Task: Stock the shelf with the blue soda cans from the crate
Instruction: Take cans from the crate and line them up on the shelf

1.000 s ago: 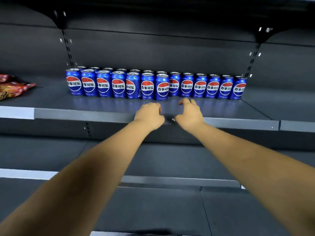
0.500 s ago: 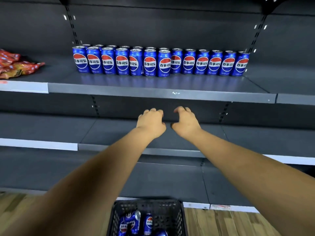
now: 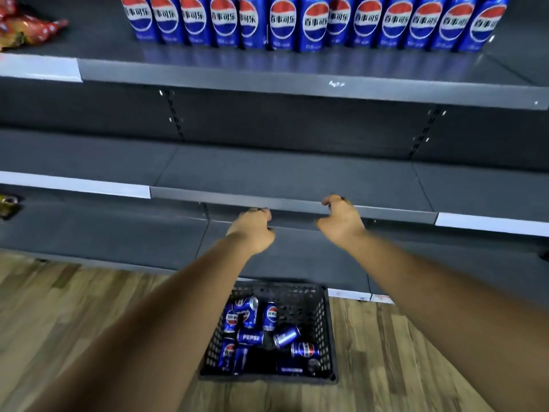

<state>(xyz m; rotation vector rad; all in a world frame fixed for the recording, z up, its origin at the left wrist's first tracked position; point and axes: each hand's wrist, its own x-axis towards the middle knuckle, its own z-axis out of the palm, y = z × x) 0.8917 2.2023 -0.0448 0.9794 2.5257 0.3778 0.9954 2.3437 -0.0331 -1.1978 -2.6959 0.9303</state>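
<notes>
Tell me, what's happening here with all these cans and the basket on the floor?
A person is stocking a shop shelf with blue soda cans. A row of cans stands upright on the upper shelf. More cans lie jumbled in a black crate on the wooden floor. Both hands hold nothing: the left hand and right hand hang in front of a lower shelf, above the crate, fingers loosely curled.

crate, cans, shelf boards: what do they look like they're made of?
Crate: black moulded plastic by the look, matte, walls pierced in a grid.
Cans: likely aluminium, glossy blue print with bare silvery rims.
Shelf boards: probably painted sheet metal, dark grey and matte, with a paler front strip.
</notes>
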